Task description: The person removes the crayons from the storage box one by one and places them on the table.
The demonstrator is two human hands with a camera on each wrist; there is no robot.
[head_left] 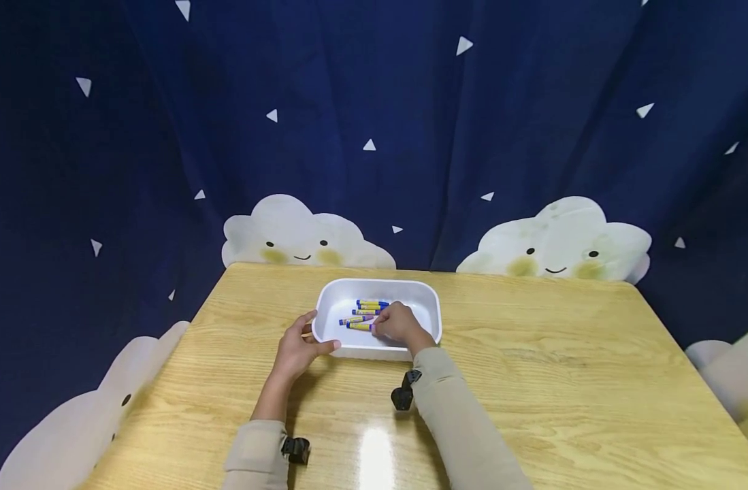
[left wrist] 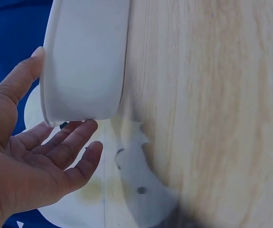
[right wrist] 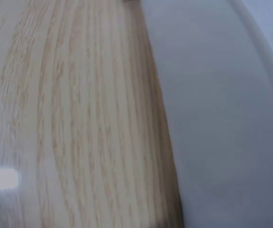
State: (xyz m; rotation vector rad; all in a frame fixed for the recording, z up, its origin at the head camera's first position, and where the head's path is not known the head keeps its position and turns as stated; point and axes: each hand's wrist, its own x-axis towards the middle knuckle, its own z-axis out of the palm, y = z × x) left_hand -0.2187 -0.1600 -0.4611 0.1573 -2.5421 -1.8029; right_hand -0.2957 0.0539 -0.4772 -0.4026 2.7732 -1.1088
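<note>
A white plastic tray [head_left: 378, 353] stands on the table, with several crayons [head_left: 371, 303] in yellow, blue and purple wrappers lying inside it. My left hand [head_left: 296, 350] holds the tray's near left corner. In the left wrist view, the thumb of the left hand [left wrist: 41, 161] lies on the rim and some fingertips touch the end wall of the tray [left wrist: 86, 61]. Over the near wall reaches my right hand [head_left: 398, 322], its fingertips pinching the right end of the nearest crayon [head_left: 359, 327]. The right wrist view shows the tray's side [right wrist: 212, 114], not the fingers.
The tray sits near the far edge of a light wooden table [head_left: 551, 381]. Behind it hangs a dark blue curtain [head_left: 410, 102] with white triangles and clouds. A small black device [head_left: 297, 450] is on the left wrist, another [head_left: 403, 395] on the right.
</note>
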